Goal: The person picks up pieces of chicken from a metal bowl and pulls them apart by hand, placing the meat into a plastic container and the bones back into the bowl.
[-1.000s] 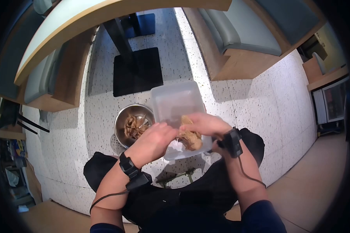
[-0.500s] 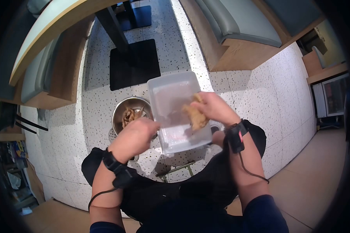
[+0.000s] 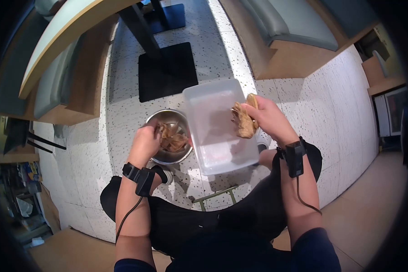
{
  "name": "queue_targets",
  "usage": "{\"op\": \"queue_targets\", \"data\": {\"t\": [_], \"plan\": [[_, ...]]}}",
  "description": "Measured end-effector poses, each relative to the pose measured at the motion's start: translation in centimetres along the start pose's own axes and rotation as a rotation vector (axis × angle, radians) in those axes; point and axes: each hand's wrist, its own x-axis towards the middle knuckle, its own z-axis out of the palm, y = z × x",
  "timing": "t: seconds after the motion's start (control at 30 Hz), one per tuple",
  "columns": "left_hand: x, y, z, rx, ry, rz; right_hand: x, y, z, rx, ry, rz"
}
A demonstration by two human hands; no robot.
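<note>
A tan piece of cooked meat (image 3: 245, 121), ragged at one end, is pinched in my right hand (image 3: 269, 119) above the right side of a translucent white plastic tub (image 3: 208, 165). My left hand (image 3: 146, 141) reaches over the left rim of a round steel bowl (image 3: 170, 158), its fingers curled down beside brown meat scraps (image 3: 173, 139) lying inside. What those fingers hold, if anything, is hidden. The tub stands right against the bowl, and its bottom looks wet.
A black table base (image 3: 167, 72) stands on the speckled floor (image 3: 213, 54) ahead. Padded benches (image 3: 299, 27) line both sides, with a wooden-edged tabletop (image 3: 54, 50) at upper left. A green metal stool frame (image 3: 215, 194) shows between my legs. Crowded shelves (image 3: 27, 195) are at left.
My left hand has moved from beside the tub over to the bowl. My right hand still holds the meat and has turned it toward the tub's right edge. The view has shifted slightly.
</note>
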Motion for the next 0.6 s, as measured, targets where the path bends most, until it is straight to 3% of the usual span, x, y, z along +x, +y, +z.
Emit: {"op": "queue_targets", "data": {"t": [0.03,0.13,0.2,0.33,0.5,0.6], "plan": [[-0.1,0.0,0.7,0.135,0.118,0.036,-0.1,0.1,0.0,0.024,-0.006,-0.003],[-0.5,3.4,-0.8,0.087,0.149,0.074,0.0,0.2,0.1,0.079,-0.015,-0.091],[-0.9,6.8,-0.6,-0.186,0.013,0.066,0.1,0.1,0.2,0.148,0.012,-0.092],[-1.8,13.7,4.4,-0.345,-0.364,0.376,0.6,0.7,0.3,0.211,0.038,-0.143],[-0.1,15.4,15.1,-0.039,-0.58,0.488,0.4,0.6,-0.3,0.201,0.086,-0.166],[-0.1,15.1,16.6,-0.06,-0.595,0.5,0.3,0.8,-0.5,0.183,0.109,-0.191]]}}
